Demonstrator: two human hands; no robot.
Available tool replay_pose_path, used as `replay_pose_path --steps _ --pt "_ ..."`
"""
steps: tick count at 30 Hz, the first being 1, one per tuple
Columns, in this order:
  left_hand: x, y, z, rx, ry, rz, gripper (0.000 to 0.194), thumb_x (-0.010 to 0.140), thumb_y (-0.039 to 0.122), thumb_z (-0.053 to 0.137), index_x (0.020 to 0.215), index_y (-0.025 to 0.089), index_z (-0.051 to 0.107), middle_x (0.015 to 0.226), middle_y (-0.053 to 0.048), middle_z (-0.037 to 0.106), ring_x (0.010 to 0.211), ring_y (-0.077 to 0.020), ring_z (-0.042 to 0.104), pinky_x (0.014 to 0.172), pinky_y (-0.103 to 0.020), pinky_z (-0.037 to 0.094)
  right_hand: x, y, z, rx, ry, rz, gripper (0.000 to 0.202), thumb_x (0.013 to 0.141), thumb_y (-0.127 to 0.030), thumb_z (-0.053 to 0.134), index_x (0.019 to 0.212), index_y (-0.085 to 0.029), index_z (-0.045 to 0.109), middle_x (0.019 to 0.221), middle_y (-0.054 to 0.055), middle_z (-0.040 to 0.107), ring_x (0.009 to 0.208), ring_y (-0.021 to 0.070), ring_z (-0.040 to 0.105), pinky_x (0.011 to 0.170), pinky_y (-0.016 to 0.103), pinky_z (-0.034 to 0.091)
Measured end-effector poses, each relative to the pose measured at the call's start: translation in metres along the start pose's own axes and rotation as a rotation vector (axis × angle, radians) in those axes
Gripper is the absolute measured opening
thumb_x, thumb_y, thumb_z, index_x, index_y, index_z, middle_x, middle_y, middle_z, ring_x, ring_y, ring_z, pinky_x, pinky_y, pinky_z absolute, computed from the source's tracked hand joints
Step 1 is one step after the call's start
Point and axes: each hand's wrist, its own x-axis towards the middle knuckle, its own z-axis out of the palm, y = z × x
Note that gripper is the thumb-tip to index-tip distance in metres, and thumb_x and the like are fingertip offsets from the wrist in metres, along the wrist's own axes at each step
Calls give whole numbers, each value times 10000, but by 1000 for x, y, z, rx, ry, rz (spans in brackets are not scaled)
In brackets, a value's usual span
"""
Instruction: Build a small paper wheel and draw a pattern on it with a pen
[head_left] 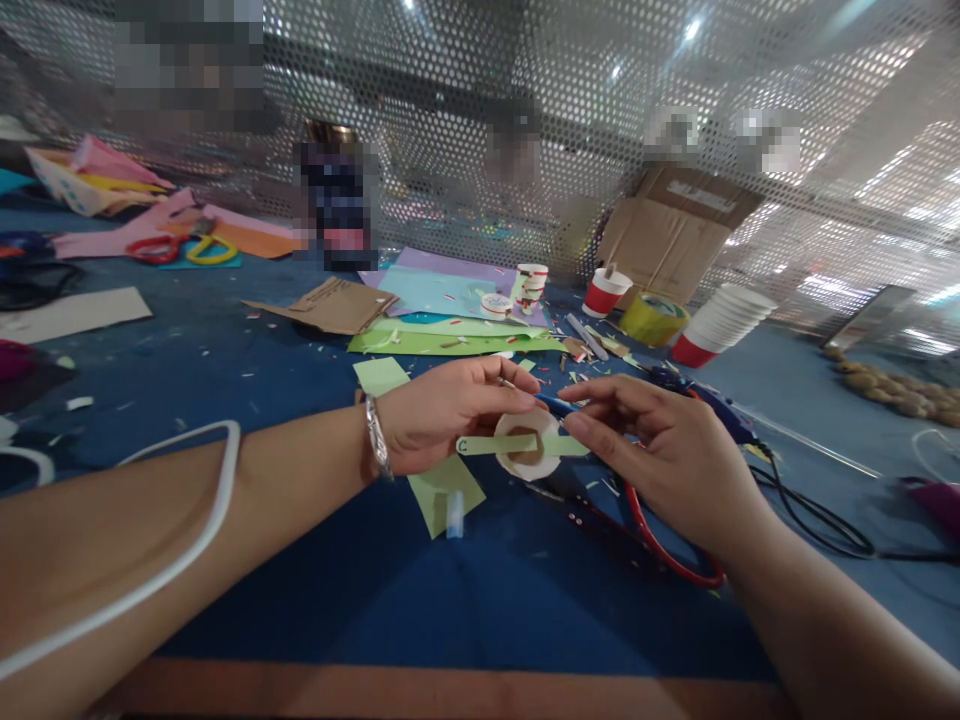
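Observation:
My left hand (442, 410) pinches a small white paper ring (528, 445) with a brown hole in its middle. A light green paper strip (480, 445) lies across the ring. My right hand (660, 450) holds the strip's right end against the ring with thumb and fingers. Both hands hover just above the blue table (420, 600). A silver bracelet (376, 436) sits on my left wrist. Below the ring lies a green paper scrap (442, 492).
Red-handled scissors (660, 545) and a black cable (810, 510) lie under my right hand. Farther back are green paper sheets (450, 340), red and white paper cups (712, 325), a yellow tape roll (654, 318), cardboard (330, 305) and a perforated metal screen (525, 120).

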Motion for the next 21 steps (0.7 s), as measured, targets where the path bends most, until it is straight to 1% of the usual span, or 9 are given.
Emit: replay_pose_path --steps 6,8,11,15,18,19,21 --pt "0 0 2 38 -27 -5 268 823 217 759 1017 171 579 862 -50 725 721 -161 693 733 -306 509 0 3 6 -5 -53 -52 189 906 -377 679 1012 -238 753 812 11 745 732 156 671 603 246 501" --pt "0 -1 2 40 -21 -7 251 833 217 754 1009 169 581 856 -43 721 720 -148 687 730 -288 504 -1 3 7 -7 -57 -49 162 909 -362 673 975 -238 753 806 4 747 728 152 667 601 244 495" --pt "0 -2 4 28 -12 -3 218 859 248 745 988 166 589 823 -11 699 701 -109 655 712 -247 490 0 2 7 -4 -40 -50 132 907 -333 667 925 -230 747 793 -4 745 713 141 655 609 239 489" --pt "-1 -2 6 20 -46 38 253 860 299 758 978 161 582 797 12 673 693 -88 627 723 -232 484 2 4 7 -18 2 -52 101 890 -279 659 884 -219 739 771 -10 731 684 129 633 607 238 471" --pt "-4 1 3 22 -131 74 349 843 343 775 1053 163 562 875 -11 678 767 -105 650 758 -245 494 4 4 5 -49 15 -48 101 885 -267 652 865 -217 737 746 -15 725 652 123 620 598 242 455" --pt "-5 2 2 35 -167 87 415 820 342 797 1106 171 549 938 -25 680 816 -118 663 778 -254 500 4 4 5 -59 17 -44 103 885 -272 654 862 -217 738 736 -16 723 643 122 618 593 243 450" --pt "-8 2 0 92 -230 115 633 738 291 864 1245 214 494 1101 -50 654 947 -156 678 832 -282 517 4 3 4 -78 29 -33 109 883 -288 665 858 -214 742 726 -15 723 635 124 623 589 246 448"
